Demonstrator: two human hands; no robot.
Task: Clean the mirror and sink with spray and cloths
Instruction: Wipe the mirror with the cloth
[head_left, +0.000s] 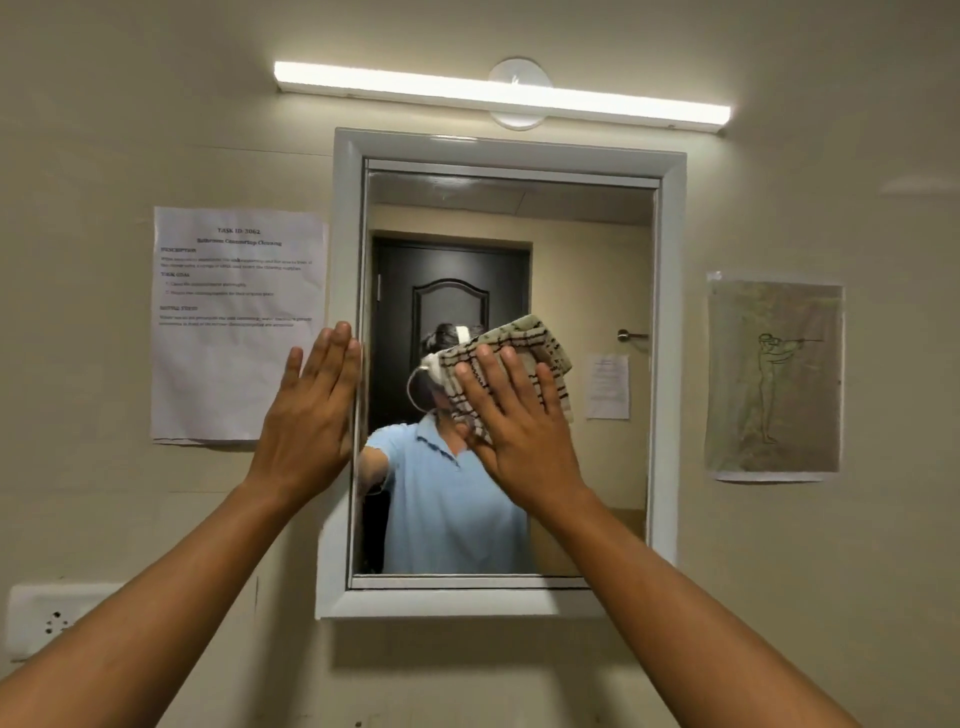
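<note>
A white-framed mirror (597, 249) hangs on the beige wall straight ahead. My right hand (519, 421) lies flat on the glass near its middle, pressing a beige cloth with dark check lines (540, 343) against it. My left hand (311, 415) rests flat, fingers together, on the mirror's left frame edge, holding nothing. The glass reflects a person in a light blue shirt and a dark door. No sink or spray bottle is in view.
A printed task sheet (234, 322) is taped to the wall left of the mirror and a sketch on paper (774, 379) to the right. A tube light (498, 93) glows above. A white wall socket (47, 618) sits at lower left.
</note>
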